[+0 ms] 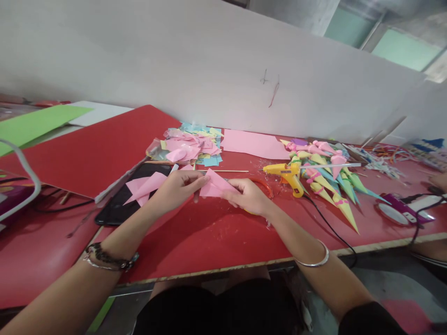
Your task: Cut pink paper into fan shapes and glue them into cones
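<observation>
Between my two hands, just above the red table, is a small piece of pink paper [217, 184]. My left hand [181, 186] pinches its left edge with thumb and fingers. On the other side my right hand [252, 195] grips the lower right corner. The paper looks folded or overlapped along a slanting line. Behind and below my right hand, an orange-handled pair of scissors [268, 186] is partly covered. Close to my left wrist, more pink paper pieces [145, 187] lie on a black tray-like board [115, 208].
A yellow glue gun [291, 177] with its cord lies right of my hands, beside a heap of paper cones [335, 197]. Pink, blue and yellow scraps [190, 145] are piled behind. A large red sheet [94, 153] lies left. Another person's hand [438, 180] shows at far right.
</observation>
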A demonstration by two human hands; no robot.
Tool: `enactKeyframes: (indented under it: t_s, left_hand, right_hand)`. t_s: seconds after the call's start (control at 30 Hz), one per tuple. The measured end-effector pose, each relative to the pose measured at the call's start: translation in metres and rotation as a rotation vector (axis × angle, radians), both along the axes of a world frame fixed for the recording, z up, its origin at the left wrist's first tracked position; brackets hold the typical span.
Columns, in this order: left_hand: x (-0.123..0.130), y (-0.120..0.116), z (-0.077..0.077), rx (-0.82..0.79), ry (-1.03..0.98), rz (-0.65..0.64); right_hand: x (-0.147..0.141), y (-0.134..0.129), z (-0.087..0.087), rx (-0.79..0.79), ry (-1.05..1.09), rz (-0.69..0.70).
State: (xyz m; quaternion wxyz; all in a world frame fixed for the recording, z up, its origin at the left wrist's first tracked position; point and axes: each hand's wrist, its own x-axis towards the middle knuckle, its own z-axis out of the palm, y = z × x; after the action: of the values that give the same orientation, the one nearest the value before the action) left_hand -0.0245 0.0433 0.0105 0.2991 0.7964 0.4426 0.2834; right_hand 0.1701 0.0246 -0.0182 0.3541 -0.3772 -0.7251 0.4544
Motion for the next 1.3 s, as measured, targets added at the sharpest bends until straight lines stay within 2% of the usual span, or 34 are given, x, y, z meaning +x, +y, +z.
enactKeyframes:
  t_s: [0.17, 0.33, 0.4, 0.5, 0.6, 0.73, 0.83, 0.93, 1.1, 1.3]
  left_hand:
    - [-0.002, 0.002, -0.003, -0.031, -0.071, -0.045]
    - [-0.002, 0.002, -0.002, -0.018, -0.058, -0.051]
    - [-0.001, 0.002, -0.002, -0.022, -0.029, -0.100]
    - [0.000, 0.002, -0.002, -0.078, 0.035, -0.172]
    - [0.000, 0.002, -0.002, -0.092, 0.036, -0.165]
    - [-0.002, 0.006, -0.003, -0.026, -0.183, 0.033]
    - [-0.002, 0.009, -0.006, -0.100, -0.323, 0.108]
    - [0.000, 0.011, -0.010, -0.238, -0.527, 0.120]
    - [0.002, 0.012, -0.015, -0.440, -0.825, 0.152]
    - [-0.001, 0.020, -0.014, -0.450, -0.880, 0.184]
  right_hand:
    - [0.002, 0.001, 0.002, 0.129, -0.028, -0.063]
    - [0.005, 0.002, 0.003, 0.176, -0.143, 0.029]
    - [0.006, 0.001, 0.005, 0.207, -0.181, 0.043]
    - [0.006, -0.001, 0.007, 0.252, -0.203, 0.017]
    - [0.007, -0.005, 0.009, 0.325, -0.207, -0.077]
    - [0.012, -0.015, 0.007, 0.455, -0.316, -0.342]
    - [0.018, -0.024, 0.002, 0.484, -0.639, -0.488]
    - [0.020, -0.028, -0.004, 0.439, -0.907, -0.454]
    - [0.012, -0.022, -0.005, 0.463, -0.983, -0.293]
    - [0.009, -0.019, -0.001, 0.354, -1.075, -0.451]
